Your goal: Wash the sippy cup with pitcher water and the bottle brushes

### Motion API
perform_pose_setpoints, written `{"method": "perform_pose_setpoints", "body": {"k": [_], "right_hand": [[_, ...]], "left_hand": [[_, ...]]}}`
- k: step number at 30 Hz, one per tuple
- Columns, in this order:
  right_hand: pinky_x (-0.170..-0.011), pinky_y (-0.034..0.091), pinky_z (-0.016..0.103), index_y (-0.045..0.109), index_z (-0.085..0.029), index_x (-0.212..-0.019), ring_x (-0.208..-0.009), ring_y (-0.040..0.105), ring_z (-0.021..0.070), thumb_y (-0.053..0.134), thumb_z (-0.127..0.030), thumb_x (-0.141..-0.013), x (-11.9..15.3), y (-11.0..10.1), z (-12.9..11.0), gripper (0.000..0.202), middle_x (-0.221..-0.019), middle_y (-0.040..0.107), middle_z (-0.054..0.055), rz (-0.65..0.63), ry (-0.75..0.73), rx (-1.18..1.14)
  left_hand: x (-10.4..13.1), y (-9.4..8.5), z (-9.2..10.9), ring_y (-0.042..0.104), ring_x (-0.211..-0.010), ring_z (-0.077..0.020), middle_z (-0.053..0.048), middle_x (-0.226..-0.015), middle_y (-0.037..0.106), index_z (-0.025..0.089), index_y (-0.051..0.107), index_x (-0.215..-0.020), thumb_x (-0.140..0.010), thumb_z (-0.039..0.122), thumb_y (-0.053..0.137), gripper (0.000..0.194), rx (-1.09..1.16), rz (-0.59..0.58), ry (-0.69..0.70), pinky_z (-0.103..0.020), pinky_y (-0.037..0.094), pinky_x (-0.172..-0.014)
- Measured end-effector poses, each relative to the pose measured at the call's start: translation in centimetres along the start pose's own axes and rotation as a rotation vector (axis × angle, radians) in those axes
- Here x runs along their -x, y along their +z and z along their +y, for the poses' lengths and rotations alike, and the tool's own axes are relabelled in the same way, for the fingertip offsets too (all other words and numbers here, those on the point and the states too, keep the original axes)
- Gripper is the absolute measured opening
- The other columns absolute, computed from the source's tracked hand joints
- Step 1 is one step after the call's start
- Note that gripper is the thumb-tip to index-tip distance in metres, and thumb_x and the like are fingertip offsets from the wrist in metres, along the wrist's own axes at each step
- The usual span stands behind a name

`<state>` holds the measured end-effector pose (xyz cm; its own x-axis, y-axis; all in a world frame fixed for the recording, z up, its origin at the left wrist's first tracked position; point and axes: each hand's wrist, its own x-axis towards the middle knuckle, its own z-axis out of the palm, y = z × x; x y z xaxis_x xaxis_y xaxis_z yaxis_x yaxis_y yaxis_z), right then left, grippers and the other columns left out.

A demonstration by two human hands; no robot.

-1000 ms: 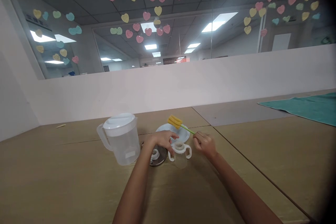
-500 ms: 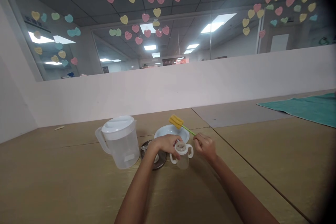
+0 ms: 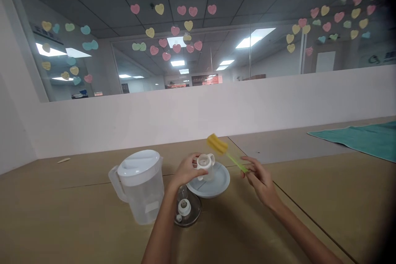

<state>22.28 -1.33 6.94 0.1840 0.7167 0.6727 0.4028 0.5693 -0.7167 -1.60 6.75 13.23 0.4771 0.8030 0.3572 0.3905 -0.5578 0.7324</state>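
My left hand (image 3: 187, 170) grips a small clear bottle (image 3: 208, 173) with a white collar and two white handles, open at the top. It is held over a pale round bowl (image 3: 219, 185). In my right hand (image 3: 258, 179) is the green handle of a sponge brush (image 3: 217, 144). The yellow sponge head points up and left, behind the bottle and clear of it, slightly blurred. Below my left wrist lies a round metal tray (image 3: 194, 213) bearing a white ring cap with a teat (image 3: 184, 207) and a clear cover, partly hidden by my forearm.
A clear pitcher with a white lid (image 3: 140, 169) stands left of my left forearm. A teal cloth (image 3: 359, 137) lies at the far right of the table. Behind the table are a white wall (image 3: 173, 115) and a window with heart-shaped notes.
My left hand has raised the bottle from in front of the bowl to over it. My right hand and brush have shifted right, and the fingers have loosened. The view has tilted up slightly.
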Motion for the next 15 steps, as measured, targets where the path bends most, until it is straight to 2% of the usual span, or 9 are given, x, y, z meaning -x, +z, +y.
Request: {"method": "perform_pose_setpoints", "body": {"k": [2, 4, 7, 10, 15], "right_hand": [[-0.069, 0.046, 0.027, 0.062, -0.020, -0.108, -0.073, 0.059, 0.0155, 0.042, -0.019, -0.076, -1.1, -0.8, -0.9, 0.038, -0.078, 0.066, 0.003, -0.210, -0.038, 0.142], [-0.073, 0.046, 0.029, 0.067, -0.022, -0.104, -0.080, 0.061, 0.0172, 0.041, -0.017, -0.074, -2.5, -1.3, -1.7, 0.040, -0.091, 0.069, 0.004, -0.334, -0.052, 0.285], [-0.074, 0.046, 0.029, 0.068, -0.025, -0.101, -0.086, 0.062, 0.0184, 0.038, -0.016, -0.073, -4.9, -1.7, -3.2, 0.042, -0.102, 0.068, 0.001, -0.397, -0.032, 0.449], [-0.066, 0.045, 0.026, 0.071, -0.026, -0.095, -0.080, 0.063, 0.0178, 0.037, -0.016, -0.072, -7.0, -1.3, -5.2, 0.042, -0.096, 0.070, 0.000, -0.452, 0.005, 0.561], [-0.061, 0.041, 0.024, 0.073, -0.026, -0.086, -0.071, 0.062, 0.0168, 0.040, -0.013, -0.068, -8.1, 2.1, -7.1, 0.040, -0.085, 0.071, 0.002, -0.489, -0.083, 0.645]], "left_hand": [[-0.3, -0.1, -0.5, 0.057, -0.090, -0.0171, -0.005, -0.107, 0.062, 0.019, 0.057, -0.109, -0.059, 0.025, 0.072, 0.052, -0.073, 0.055, 0.010, -0.027, 0.045, -0.077], [-0.4, -0.3, -1.0, 0.057, -0.088, -0.0169, -0.003, -0.104, 0.064, 0.020, 0.058, -0.109, -0.059, 0.021, 0.070, 0.051, -0.156, 0.068, 0.029, -0.027, 0.045, -0.077], [-0.4, -0.9, -1.6, 0.057, -0.089, -0.0177, -0.003, -0.103, 0.065, 0.021, 0.060, -0.109, -0.056, 0.016, 0.072, 0.054, -0.275, 0.112, 0.008, -0.028, 0.043, -0.079], [-0.2, -1.4, -1.8, 0.056, -0.089, -0.0186, -0.004, -0.101, 0.065, 0.021, 0.063, -0.104, -0.053, 0.011, 0.072, 0.053, -0.393, 0.181, -0.001, -0.029, 0.041, -0.081], [0.0, -1.0, -0.4, 0.054, -0.087, -0.0204, -0.003, -0.091, 0.064, 0.023, 0.066, -0.094, -0.057, 0.007, 0.067, 0.041, -0.569, 0.219, 0.094, -0.031, 0.038, -0.080]]}}
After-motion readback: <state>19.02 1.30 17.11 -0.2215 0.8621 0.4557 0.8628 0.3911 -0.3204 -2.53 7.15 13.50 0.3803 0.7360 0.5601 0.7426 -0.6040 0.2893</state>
